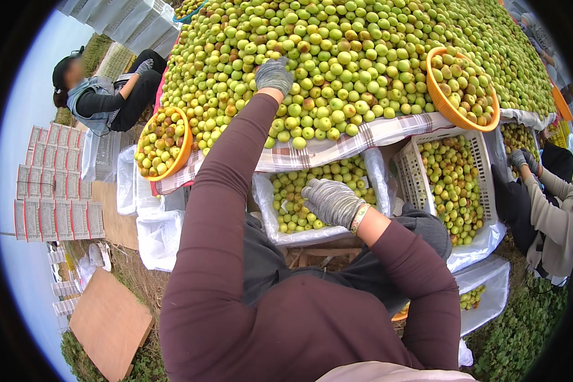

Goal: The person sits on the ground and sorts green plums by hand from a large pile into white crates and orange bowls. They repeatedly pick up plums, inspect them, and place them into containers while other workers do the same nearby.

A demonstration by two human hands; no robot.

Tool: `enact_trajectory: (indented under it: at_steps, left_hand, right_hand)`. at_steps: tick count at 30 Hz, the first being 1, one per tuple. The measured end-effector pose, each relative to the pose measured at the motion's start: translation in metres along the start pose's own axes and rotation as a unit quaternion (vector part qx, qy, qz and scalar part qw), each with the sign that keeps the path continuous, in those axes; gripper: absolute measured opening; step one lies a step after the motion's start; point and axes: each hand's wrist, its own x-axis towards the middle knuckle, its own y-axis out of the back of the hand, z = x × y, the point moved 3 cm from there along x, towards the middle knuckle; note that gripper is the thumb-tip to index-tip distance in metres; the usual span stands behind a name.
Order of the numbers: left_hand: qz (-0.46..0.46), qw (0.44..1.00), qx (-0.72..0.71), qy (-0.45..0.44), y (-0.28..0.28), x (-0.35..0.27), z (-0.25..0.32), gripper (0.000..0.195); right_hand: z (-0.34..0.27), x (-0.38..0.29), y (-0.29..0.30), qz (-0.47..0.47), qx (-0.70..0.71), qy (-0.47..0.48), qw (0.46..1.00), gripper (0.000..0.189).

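A large heap of green jujube-like fruit [344,86], some with brown patches, lies on a table with a plaid cloth [377,131] along its edge. My left hand [274,76], in a grey knit glove, reaches onto the heap with its fingers against the fruit. Whatever its fingertips may hold is hidden. Closer to my body, my right hand [333,203], gloved alike, hovers over a plastic-lined crate [262,203] of the same fruit between my knees. Its fingers are curled, and the palm side faces away from view.
Orange baskets of browner fruit stand at the left edge [184,155] and right [432,93]. A white crate of fruit [482,176] sits right of my knees. Co-workers sit at left [95,98] and right [554,210]. Stacked crates [57,205] and a wooden board [107,324] are left.
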Motion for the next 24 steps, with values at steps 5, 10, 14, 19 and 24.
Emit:
enact_trajectory:
  at_steps: [5, 10, 14, 19, 24]
  left_hand:
    - [0.002, 0.999, -0.045, 0.002, 0.003, 0.009, -0.007, 0.046]
    - [0.020, 0.977, -0.173, -0.126, -0.018, -0.006, 0.014, 0.035]
    - [-0.020, 0.992, -0.124, -0.025, -0.036, -0.004, 0.037, 0.043]
    - [-0.057, 0.994, -0.096, -0.018, -0.034, -0.007, 0.044, 0.054]
    - [0.094, 0.976, -0.187, -0.061, -0.013, -0.007, 0.012, 0.038]
  right_hand:
    - [0.000, -0.001, 0.006, 0.008, 0.002, -0.001, 1.000, 0.026]
    - [0.003, 0.002, 0.004, 0.008, 0.021, -0.007, 1.000, 0.025]
    - [-0.001, 0.007, 0.001, 0.010, 0.014, 0.003, 1.000, 0.024]
    - [-0.004, 0.010, 0.006, -0.004, 0.014, 0.001, 1.000, 0.026]
    - [-0.004, 0.007, 0.008, 0.000, 0.013, -0.006, 1.000, 0.026]
